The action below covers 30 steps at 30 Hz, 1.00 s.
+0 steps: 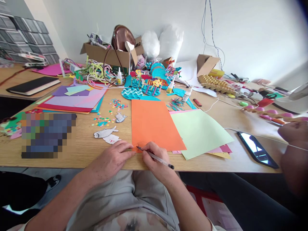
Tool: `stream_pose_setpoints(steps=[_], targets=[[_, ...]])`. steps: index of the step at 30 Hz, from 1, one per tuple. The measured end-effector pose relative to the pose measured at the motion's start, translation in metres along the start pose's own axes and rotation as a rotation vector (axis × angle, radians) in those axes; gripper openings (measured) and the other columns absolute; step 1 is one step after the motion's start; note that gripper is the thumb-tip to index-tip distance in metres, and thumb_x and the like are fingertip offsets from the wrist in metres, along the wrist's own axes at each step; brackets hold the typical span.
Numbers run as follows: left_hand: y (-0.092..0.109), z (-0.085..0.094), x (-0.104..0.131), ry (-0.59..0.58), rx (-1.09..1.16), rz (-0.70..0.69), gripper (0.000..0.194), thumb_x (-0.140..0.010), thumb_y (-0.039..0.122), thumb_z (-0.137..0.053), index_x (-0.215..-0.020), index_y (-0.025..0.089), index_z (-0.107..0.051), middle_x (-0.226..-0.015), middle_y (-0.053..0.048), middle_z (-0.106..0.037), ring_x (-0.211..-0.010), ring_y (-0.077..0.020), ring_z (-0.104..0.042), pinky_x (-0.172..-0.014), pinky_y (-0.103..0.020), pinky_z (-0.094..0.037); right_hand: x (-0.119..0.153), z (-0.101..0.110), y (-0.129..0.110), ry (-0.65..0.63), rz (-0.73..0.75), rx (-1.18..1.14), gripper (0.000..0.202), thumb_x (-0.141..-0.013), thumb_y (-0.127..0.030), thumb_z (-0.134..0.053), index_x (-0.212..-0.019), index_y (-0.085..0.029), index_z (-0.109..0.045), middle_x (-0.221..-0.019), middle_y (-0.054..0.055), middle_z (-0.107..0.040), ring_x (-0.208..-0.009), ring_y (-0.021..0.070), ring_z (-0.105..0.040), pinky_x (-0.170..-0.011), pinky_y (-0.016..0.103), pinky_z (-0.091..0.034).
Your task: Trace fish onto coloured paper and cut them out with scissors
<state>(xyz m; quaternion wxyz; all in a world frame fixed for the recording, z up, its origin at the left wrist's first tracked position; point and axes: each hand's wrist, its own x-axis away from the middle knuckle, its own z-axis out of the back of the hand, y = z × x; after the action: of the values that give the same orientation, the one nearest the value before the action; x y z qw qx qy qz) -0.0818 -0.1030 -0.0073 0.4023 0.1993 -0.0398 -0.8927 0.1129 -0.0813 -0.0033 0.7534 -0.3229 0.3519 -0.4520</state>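
Observation:
An orange sheet of paper point(154, 123) lies on the table in front of me, with a thin curved line drawn near its bottom left corner. My right hand point(156, 157) is closed around a clear pen with a black end cap point(161, 160), its tip on the paper by that line. Fingers stretched out, my left hand point(116, 160) rests at the sheet's lower left edge. To the left lie grey paper fish cut-outs point(106, 132), one of them smaller point(120, 117). A pale green sheet point(202, 131) sits right of the orange one, on top of other coloured sheets.
A stack of coloured paper point(74, 98) and scattered confetti point(103, 121) are at left. Glue bottles point(119, 77), blue fish decorations point(141, 86) and a cardboard box point(96, 53) stand behind. At right are a phone point(257, 149) and another person's hand point(295, 133).

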Motion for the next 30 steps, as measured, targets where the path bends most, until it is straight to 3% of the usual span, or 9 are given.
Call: stream_pose_setpoints(steps=[30], targets=[[0.0002, -0.0001, -0.0006, -0.006, -0.002, 0.003, 0.032, -0.088, 0.008, -0.039, -0.112, 0.017, -0.058, -0.112, -0.008, -0.057, -0.107, -0.0205, -0.048, -0.092, -0.036, -0.043, -0.0004, -0.0018, 0.0018, 0.013, 0.003, -0.001, 0.011, -0.077, -0.016, -0.045, -0.074, -0.018, -0.056, -0.055, -0.004, -0.053, -0.047, 0.0084, -0.046, -0.047, 0.018, -0.034]])
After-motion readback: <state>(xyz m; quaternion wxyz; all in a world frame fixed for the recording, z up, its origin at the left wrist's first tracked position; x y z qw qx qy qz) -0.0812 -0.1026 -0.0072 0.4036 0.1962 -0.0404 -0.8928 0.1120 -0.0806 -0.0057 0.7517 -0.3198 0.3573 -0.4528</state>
